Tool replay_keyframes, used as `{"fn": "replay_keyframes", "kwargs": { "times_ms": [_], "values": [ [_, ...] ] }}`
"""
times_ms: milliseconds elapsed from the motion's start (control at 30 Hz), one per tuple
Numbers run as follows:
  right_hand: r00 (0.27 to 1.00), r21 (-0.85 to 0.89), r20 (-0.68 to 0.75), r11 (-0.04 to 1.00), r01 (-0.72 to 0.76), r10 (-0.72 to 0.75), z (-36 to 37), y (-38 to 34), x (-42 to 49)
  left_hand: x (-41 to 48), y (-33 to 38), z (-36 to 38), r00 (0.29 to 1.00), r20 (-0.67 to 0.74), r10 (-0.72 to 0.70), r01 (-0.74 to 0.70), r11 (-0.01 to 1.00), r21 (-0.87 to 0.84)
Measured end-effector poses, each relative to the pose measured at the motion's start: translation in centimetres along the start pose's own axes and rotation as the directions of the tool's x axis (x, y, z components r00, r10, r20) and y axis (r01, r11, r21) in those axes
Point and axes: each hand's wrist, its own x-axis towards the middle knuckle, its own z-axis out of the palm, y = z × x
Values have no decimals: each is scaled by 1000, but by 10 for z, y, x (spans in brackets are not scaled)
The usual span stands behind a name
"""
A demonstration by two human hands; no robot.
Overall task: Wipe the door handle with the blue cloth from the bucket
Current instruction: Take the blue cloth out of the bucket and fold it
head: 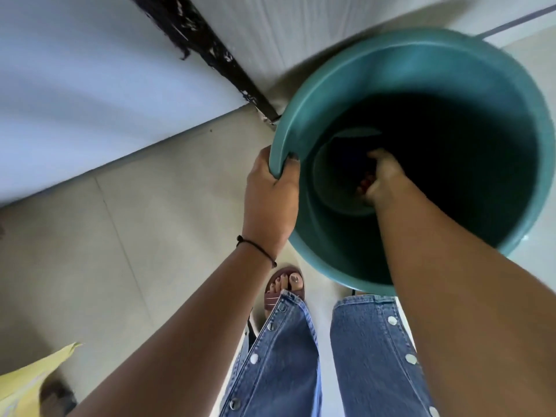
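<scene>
A teal plastic bucket (pixel 421 70) is tilted toward me, just above the tiled floor. My left hand (pixel 270 200) grips its near rim, thumb inside. My right hand (pixel 380 176) reaches deep into the bucket, and its fingers are curled at the bottom around a dark blue cloth (pixel 346 155). That cloth is barely visible in the shadow, and most of the bucket's inside is black. No door handle is in view.
A worn black vertical strip (pixel 210 46) runs down between two pale panels and ends at the floor beside the bucket. My sandalled foot (pixel 285 287) and jeans are directly below the bucket. A yellow object (pixel 33 380) lies at the lower left.
</scene>
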Motion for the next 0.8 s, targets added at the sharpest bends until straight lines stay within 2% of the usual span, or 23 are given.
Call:
{"fn": "replay_keyframes", "kwargs": {
  "times_ms": [100,200,233,300,367,433,600,700,800],
  "values": [
    [987,-38,11,986,160,-160,-11,-4,-49,-22,13,-6,995,35,-91,91,996,10],
    [950,92,263,984,151,-170,-34,-3,-136,-71,44,-22,987,8,-159,159,987,-14],
    [931,110,323,984,139,-168,-41,-2,-171,-89,57,-31,988,24,-151,152,987,-54],
    [909,66,359,977,204,-213,-57,-2,-238,-126,85,-50,987,103,-127,145,972,-187],
    [865,-7,407,946,325,-295,-73,-4,-313,-168,122,-82,963,216,-162,225,925,-306],
    [814,-66,489,917,393,-314,-87,-10,-386,-208,157,-121,945,280,-168,266,891,-367],
    [669,-80,674,869,489,-315,-98,-21,-557,-306,236,-227,976,215,-23,109,910,-401],
    [640,-75,694,850,521,-330,-94,-10,-639,-363,269,-289,988,146,59,13,895,-447],
    [599,-55,747,870,490,-290,-82,13,-710,-416,290,-345,992,30,125,-96,873,-478]
  ]
}}
